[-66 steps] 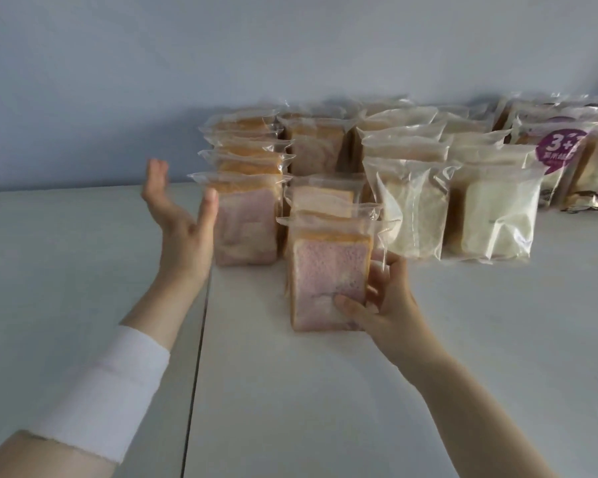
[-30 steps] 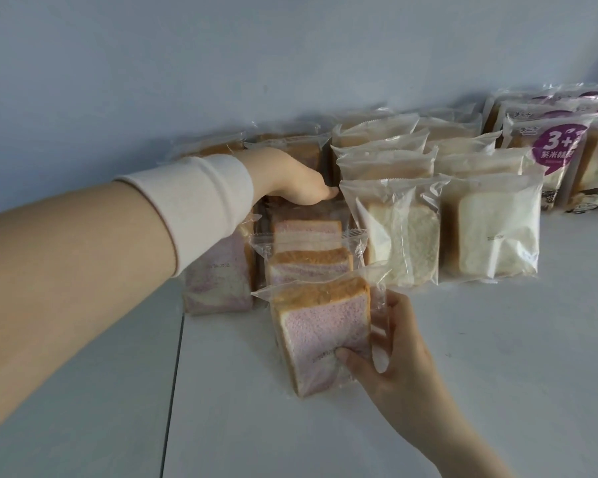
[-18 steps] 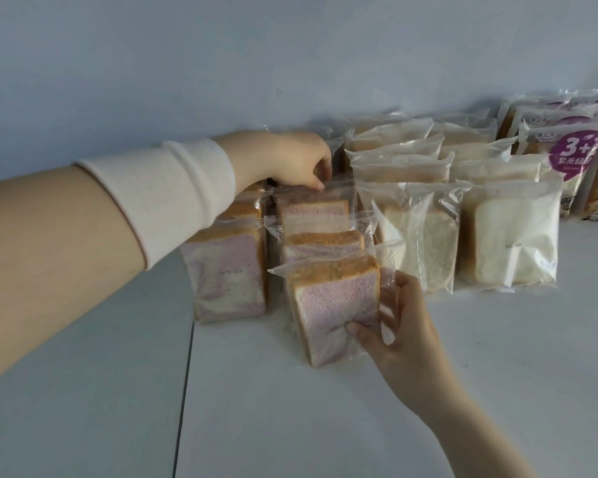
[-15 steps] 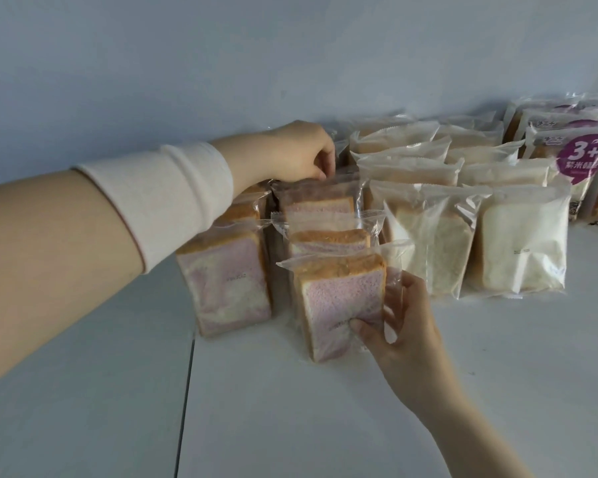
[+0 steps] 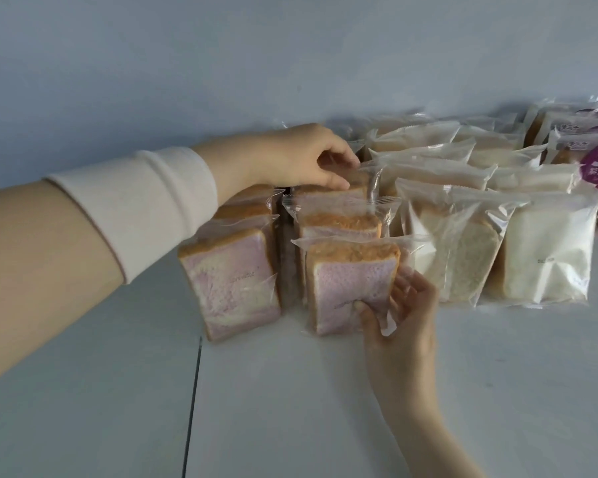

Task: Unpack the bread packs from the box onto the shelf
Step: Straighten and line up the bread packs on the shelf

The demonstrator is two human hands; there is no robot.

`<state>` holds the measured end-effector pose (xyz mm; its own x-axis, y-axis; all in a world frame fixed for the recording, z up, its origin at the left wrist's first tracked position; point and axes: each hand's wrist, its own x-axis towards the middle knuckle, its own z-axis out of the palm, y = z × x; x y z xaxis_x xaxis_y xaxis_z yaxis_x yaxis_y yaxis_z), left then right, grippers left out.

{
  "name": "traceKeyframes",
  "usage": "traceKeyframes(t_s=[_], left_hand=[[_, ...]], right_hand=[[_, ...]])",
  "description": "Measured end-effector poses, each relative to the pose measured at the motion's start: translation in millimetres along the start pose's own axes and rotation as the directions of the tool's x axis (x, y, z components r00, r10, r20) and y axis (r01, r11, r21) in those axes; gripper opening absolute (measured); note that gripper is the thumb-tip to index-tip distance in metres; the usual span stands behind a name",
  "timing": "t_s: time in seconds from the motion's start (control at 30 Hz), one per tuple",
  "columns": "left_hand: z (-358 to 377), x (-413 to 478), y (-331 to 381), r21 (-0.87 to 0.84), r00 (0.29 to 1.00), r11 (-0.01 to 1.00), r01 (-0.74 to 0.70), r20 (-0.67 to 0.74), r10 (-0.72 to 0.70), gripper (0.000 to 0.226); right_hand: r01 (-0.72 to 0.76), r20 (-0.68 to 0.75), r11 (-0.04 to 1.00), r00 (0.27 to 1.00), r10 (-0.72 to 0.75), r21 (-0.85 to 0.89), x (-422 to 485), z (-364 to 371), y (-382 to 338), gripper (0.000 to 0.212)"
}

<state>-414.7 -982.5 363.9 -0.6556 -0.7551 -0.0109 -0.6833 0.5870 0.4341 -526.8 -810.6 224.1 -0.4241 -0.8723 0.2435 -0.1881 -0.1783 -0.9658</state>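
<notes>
As right hand (image 5: 399, 327) keeps front pack (image 5: 346, 284) — left hand (image 5: 290, 157) pinches rear pack (image 5: 330, 194).

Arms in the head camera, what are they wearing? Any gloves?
The left arm wears a cream-white cloth band just above the wrist. The right arm has no sleeve in view. The left grip and right grip are bare: no gloves, rings or watch show.

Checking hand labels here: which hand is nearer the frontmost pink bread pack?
Right. The right hand grips the frontmost pink bread pack at its right edge; the left hand is farther back, pinching a rear pink pack.
</notes>
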Motion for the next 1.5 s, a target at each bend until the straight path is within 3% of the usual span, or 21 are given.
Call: traceKeyframes(t_s=[0.27,0.5,0.63,0.73,0.87,1.17,1.33,1.43,1.47,1.5], left_hand=[[8,2,7,-0.003,0.989,0.998,-0.062,-0.136,0.061,0.039],[2,-8,8,-0.015,0.997,1.0,-0.012,-0.07,0.011,0.043],[-3,-32,17,-0.052,1.0,0.999,0.001,0.006,-0.001,0.074],[3,-66,23,0.083,1.0,0.996,-0.014,0.029,0.012,0.107],[28,-86,16,0.429,0.999,0.903,-0.036,0.047,0.018,0.1],[41,-79,3,0.53,0.996,0.847,-0.037,-0.046,0.073,0.085],[45,-75,-1,0.537,0.993,0.842,-0.047,-0.069,0.1,0.084],[37,-79,1,0.667,0.997,0.745,-0.028,-0.038,0.071,0.094],[34,-86,2,0.679,0.989,0.734,-0.014,-0.097,0.109,0.098],[35,-96,3,0.617,0.955,0.787,0.012,-0.239,0.173,0.101]], right_hand=[[0.074,-0.009,0.996,0.997,-0.075,-0.058,4,10,0,0.071],[0.199,0.05,0.955,0.98,-0.193,-0.222,12,23,4,0.071],[0.254,0.158,0.91,0.964,-0.213,-0.328,8,15,9,0.085],[0.303,0.19,0.88,0.95,-0.249,-0.365,6,11,9,0.096],[0.279,0.223,0.897,0.952,-0.21,-0.343,8,14,13,0.096],[0.246,0.375,0.896,0.922,-0.098,-0.369,25,17,10,0.088],[0.206,0.333,0.872,0.941,-0.053,-0.443,31,22,13,0.085],[0.219,0.349,0.877,0.935,-0.064,-0.427,29,20,10,0.087],[0.228,0.361,0.882,0.93,-0.072,-0.413,27,18,8,0.089],[0.226,0.373,0.888,0.926,-0.067,-0.401,26,15,6,0.091]])
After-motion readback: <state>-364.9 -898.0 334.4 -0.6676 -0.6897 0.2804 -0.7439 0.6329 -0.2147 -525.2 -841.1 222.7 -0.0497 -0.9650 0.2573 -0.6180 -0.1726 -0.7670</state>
